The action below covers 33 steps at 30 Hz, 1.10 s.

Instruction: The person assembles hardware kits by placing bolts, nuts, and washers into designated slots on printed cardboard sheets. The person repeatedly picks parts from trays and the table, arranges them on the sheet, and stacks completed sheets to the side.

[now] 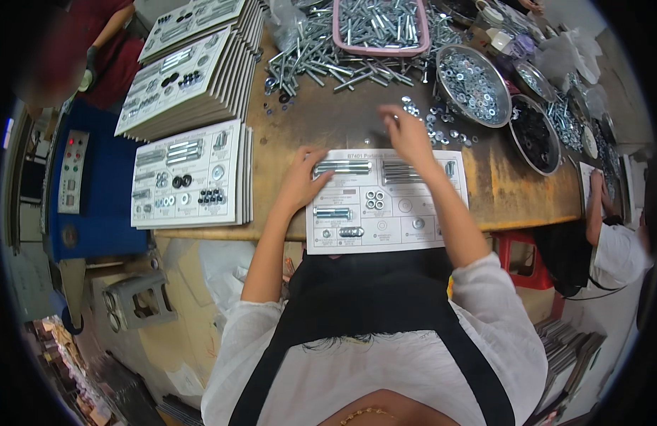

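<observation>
The hardware card (406, 240) lies on the tabletop (527, 195), its near side overhanging. The left hand (307, 174) rests half-spread at the card's far-left corner, thumb at the long bolts (349, 167). The right hand (408, 133), blurred, hovers beyond the card near loose washers (440, 135); its grip I cannot tell. A bump could tip the card, shifting bolts.

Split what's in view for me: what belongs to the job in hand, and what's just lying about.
Seems part of the job:
white card under the left hand
stacked cards bearing hardware
heaped loose bolts
pink tray of bolts
loose washers

Apparently just lying about:
grey stool
red stool
crumpled plastic bag at upper right
</observation>
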Each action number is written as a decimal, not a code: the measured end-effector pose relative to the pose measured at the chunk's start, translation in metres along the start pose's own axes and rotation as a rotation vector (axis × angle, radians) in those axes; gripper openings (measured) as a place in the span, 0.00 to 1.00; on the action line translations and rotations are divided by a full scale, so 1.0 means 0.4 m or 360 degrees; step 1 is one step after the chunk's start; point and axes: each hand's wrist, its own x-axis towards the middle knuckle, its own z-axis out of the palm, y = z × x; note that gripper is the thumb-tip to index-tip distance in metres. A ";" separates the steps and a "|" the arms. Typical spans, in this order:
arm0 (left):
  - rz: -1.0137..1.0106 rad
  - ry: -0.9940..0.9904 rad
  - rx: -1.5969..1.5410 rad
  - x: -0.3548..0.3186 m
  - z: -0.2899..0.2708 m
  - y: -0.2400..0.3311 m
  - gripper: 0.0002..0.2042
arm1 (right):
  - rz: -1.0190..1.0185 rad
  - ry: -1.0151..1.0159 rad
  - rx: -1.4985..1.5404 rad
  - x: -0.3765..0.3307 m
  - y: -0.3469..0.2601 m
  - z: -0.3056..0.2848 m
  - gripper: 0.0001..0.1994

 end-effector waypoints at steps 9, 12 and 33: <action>0.0051 0.0349 -0.0240 -0.047 -0.048 0.030 0.13 | 0.0316 0.0345 -0.1019 0.588 0.172 -0.053 0.10; 0.0020 0.0402 -0.0218 -0.085 -0.049 0.018 0.11 | 0.0511 0.0355 -0.0972 0.639 0.183 -0.024 0.11; -0.0201 0.0120 -0.0554 -0.026 -0.068 0.182 0.18 | 0.0405 -0.0767 0.1262 -0.079 -0.154 0.084 0.12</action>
